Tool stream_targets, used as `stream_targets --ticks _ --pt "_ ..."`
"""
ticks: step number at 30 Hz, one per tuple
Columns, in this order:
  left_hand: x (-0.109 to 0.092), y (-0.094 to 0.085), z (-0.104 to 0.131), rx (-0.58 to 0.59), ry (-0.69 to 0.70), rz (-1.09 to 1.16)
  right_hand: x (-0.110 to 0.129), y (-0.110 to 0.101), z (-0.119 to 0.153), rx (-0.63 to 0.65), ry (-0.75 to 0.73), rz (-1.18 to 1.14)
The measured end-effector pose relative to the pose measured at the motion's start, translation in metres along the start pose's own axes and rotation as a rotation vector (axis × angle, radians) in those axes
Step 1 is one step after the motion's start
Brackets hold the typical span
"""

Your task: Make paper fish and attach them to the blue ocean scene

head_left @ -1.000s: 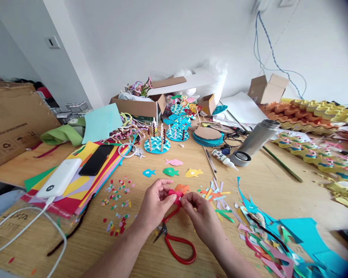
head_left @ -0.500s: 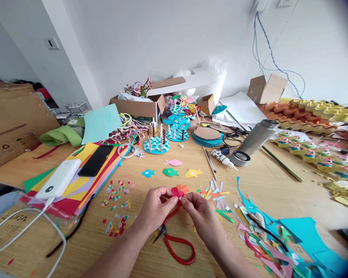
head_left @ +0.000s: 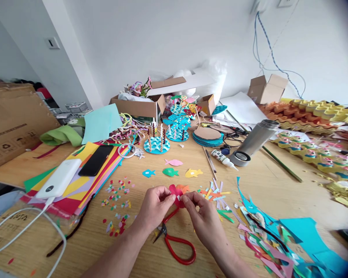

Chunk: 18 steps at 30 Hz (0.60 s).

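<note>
Between my two hands is a red paper cutout (head_left: 176, 192) with a small white patch on it. My left hand (head_left: 156, 204) pinches its left side, and my right hand (head_left: 200, 210) pinches its right side. Just behind it an orange paper piece (head_left: 184, 188) lies on the table, partly covered. Red-handled scissors (head_left: 179, 247) rest below my hands, one handle loop partly under the cutout. Farther back lie paper fish: a pink one (head_left: 174, 162), a green one (head_left: 170, 172), a blue one (head_left: 149, 173) and a yellow one (head_left: 193, 173).
Paper dots (head_left: 116, 208) are scattered left of my hands; blue paper scraps (head_left: 300, 231) spread at the right. A power bank (head_left: 58, 178) and phone (head_left: 96, 160) lie on coloured sheets. A glue bottle (head_left: 223, 158) and steel flask (head_left: 258, 141) stand or lie beyond, near decorated blue discs (head_left: 157, 146).
The red cutout has turned slightly and shows more of its surface between my fingers. My hands have shifted only a little; the table things are as they were.
</note>
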State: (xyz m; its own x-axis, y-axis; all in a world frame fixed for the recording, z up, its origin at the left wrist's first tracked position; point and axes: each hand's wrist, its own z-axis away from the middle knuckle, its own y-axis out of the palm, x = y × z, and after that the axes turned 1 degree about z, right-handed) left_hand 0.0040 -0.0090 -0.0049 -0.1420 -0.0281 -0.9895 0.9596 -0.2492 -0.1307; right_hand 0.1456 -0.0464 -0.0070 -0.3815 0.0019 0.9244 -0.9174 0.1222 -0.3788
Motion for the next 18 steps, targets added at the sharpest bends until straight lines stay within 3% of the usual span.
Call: stream_targets --ticks 18 --pt "-0.0006 0.0052 0.0057 0.019 0.106 -0.197 0.0006 -0.0024 -0.0014 0.053 0.076 0.026"
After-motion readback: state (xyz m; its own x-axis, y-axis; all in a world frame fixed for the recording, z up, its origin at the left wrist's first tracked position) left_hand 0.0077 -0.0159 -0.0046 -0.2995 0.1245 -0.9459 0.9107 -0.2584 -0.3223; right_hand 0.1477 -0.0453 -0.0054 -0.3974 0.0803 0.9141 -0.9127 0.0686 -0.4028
